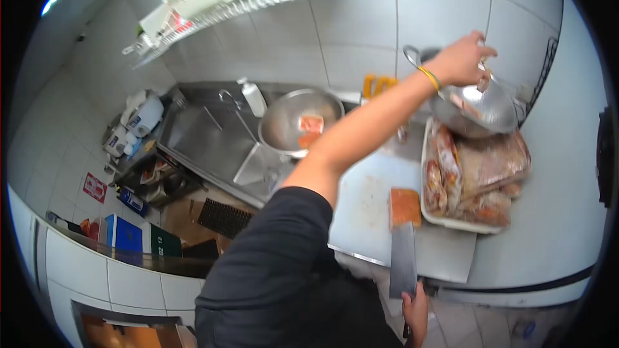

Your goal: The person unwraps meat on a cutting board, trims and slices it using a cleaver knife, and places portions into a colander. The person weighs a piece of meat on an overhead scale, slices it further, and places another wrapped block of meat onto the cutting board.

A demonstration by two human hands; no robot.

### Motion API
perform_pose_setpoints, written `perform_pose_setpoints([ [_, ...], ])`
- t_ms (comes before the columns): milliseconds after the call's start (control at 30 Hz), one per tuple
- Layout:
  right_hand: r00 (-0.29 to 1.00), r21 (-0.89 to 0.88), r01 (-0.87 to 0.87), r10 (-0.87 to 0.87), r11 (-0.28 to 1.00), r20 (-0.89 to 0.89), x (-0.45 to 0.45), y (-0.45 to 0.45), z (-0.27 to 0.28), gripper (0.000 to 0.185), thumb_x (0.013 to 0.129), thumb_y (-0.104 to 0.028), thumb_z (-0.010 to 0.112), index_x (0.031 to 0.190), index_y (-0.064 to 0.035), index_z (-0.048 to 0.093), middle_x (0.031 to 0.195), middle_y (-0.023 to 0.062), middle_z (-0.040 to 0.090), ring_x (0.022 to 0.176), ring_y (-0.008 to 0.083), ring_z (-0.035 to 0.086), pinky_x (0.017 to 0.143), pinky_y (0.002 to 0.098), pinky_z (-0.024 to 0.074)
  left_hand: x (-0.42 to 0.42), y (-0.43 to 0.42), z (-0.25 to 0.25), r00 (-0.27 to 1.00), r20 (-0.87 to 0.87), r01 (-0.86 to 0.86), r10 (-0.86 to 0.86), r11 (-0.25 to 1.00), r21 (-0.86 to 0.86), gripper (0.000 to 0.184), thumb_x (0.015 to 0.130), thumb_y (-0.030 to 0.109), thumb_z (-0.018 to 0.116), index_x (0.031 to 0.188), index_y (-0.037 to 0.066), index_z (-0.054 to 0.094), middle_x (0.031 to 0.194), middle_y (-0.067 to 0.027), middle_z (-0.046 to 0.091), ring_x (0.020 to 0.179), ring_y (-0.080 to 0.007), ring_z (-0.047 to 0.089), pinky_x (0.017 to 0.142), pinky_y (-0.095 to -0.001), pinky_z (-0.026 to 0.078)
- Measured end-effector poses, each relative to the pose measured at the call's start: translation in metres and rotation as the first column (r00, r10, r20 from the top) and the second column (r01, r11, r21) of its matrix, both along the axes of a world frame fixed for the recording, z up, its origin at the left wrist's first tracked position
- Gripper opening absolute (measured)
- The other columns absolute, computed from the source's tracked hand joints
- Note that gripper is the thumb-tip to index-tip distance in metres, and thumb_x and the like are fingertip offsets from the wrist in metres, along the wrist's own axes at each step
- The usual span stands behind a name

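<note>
one cleaver (403, 264) is in your right grip (416, 314), which is closed round the handle. expect it to be stiff and rather heavy toward the blade, so the handle is the place to hold it. its front end meets the near side of the fillet (405, 205) on the board (361, 206); you cannot tell whether they touch. the fillet should be soft, moist and slippery, and quick to tear: take it by its long sides, not by a corner. your left grip (465, 63), fingers partly spread, is over the right bowl (493, 116); you cannot tell whether anything is in it.

counted: one cleaver, one fillet, one board, two bowls in plain view. the left bowl (277, 125) has two orange pieces (312, 122); the right bowl shows at least one pink piece (465, 107). one tray (464, 226), right of the fillet, carries wrapped meat (483, 161), overlapping too much to count. one bottle (253, 98) stands near the left bowl.
</note>
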State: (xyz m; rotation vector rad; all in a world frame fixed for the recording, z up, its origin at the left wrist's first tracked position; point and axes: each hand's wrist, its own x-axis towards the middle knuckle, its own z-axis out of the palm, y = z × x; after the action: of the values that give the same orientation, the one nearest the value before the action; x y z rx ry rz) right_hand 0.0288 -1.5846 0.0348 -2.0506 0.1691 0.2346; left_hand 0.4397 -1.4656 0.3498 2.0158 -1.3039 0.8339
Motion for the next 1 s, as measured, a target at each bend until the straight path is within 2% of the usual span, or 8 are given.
perform_pose_setpoints([
  [133,0.993,0.004,0.12,-0.12,0.993,0.004,-0.025,0.007,0.006,0.03,0.093,-0.014,0.06,0.114,0.0049,0.052,0.081,0.0279,0.061,0.071,0.0411,0.063,0.064,0.0442,0.0478,-0.069,0.066,-0.068,0.97,-0.061,0.229,-0.235,0.969,-0.097,0.034,0.075,-0.002,0.069,0.109,0.005,0.066,0.115,-0.0127,0.062,0.103,-0.0283,0.063,0.093,-0.0396,0.048],
  [233,0.957,0.042,0.281,-0.276,0.959,-0.086,-0.05,0.011,0.01,0.029,0.093,-0.017,0.061,0.111,0.0041,0.052,0.069,0.0222,0.055,0.06,0.0287,0.055,0.061,0.038,0.0464,-0.1,0.112,-0.221,0.929,-0.369,0.223,-0.031,0.841,0.493,0.039,0.07,-0.006,0.065,0.106,0.009,0.066,0.116,-0.0095,0.061,0.111,-0.0295,0.059,0.093,-0.0413,0.047],
  [333,0.902,-0.021,0.4,-0.397,0.916,-0.17,-0.058,0.014,0.021,0.025,0.093,-0.016,0.061,0.108,0.0025,0.052,0.068,0.0227,0.056,0.062,0.0342,0.058,0.061,0.04,0.0457,-0.093,0.123,-0.311,0.909,-0.416,0.323,-0.034,0.689,0.649,0.067,0.069,-0.007,0.064,0.131,0.015,0.056,0.141,-0.009,0.045,0.131,-0.028,0.044,0.104,-0.0481,0.04],
  [567,0.849,-0.146,0.507,-0.521,0.849,-0.084,-0.06,0.044,0.021,0.019,0.093,-0.013,0.059,0.101,0.0014,0.049,0.07,0.023,0.059,0.064,0.0436,0.057,0.059,0.044,0.0426,-0.062,0.056,-0.363,0.887,-0.427,0.456,-0.173,0.469,0.757,0.095,0.065,0.006,0.073,0.149,0.02,0.033,0.155,-0.0112,0.027,0.143,-0.0317,0.027,0.112,-0.0618,0.024],
  [733,0.778,-0.095,0.607,-0.615,0.789,-0.132,-0.04,0.095,0.034,0.018,0.093,-0.01,0.06,0.102,0.0017,0.05,0.059,0.0113,0.051,0.052,0.018,0.048,0.052,0.0343,0.0391,-0.064,0.102,-0.368,0.889,-0.449,0.393,-0.088,0.647,0.653,0.089,0.068,0.028,0.074,0.147,0.014,0.036,0.115,-0.0146,0.051,0.119,-0.0325,0.049,0.105,-0.0586,0.032],
  [900,0.779,-0.067,0.615,-0.619,0.786,-0.104,-0.03,0.144,0.018,0.017,0.096,-0.008,0.058,0.108,-0.0025,0.048,0.059,-0.0034,0.045,0.046,0.0025,0.039,0.039,0.0214,0.0309,-0.108,0.196,-0.377,0.781,-0.57,0.161,0.254,0.8,0.578,0.092,0.068,0.03,0.072,0.147,0.0,0.032,0.114,-0.0189,0.049,0.106,-0.0346,0.05,0.091,-0.0469,0.041],
  [967,0.775,-0.107,0.606,-0.615,0.789,-0.144,-0.013,0.159,0.018,0.018,0.095,-0.007,0.058,0.109,-0.0014,0.048,0.06,-0.0018,0.045,0.049,0.0031,0.041,0.042,0.0236,0.033,-0.128,0.217,-0.376,0.766,-0.549,0.044,0.335,0.824,0.564,0.093,0.068,0.03,0.072,0.148,0.001,0.032,0.113,-0.0182,0.048,0.107,-0.0335,0.048,0.091,-0.0455,0.04],
  [1000,0.823,-0.208,0.543,-0.565,0.814,-0.063,-0.001,0.165,0.018,0.021,0.094,-0.007,0.059,0.112,-0.0008,0.05,0.064,0.01,0.053,0.056,0.0212,0.052,0.05,0.0335,0.0397,-0.131,0.227,-0.377,0.761,-0.561,0.056,0.326,0.828,0.557,0.093,0.068,0.03,0.072,0.148,0.001,0.032,0.113,-0.0182,0.048,0.107,-0.0335,0.048,0.091,-0.0455,0.04],
])
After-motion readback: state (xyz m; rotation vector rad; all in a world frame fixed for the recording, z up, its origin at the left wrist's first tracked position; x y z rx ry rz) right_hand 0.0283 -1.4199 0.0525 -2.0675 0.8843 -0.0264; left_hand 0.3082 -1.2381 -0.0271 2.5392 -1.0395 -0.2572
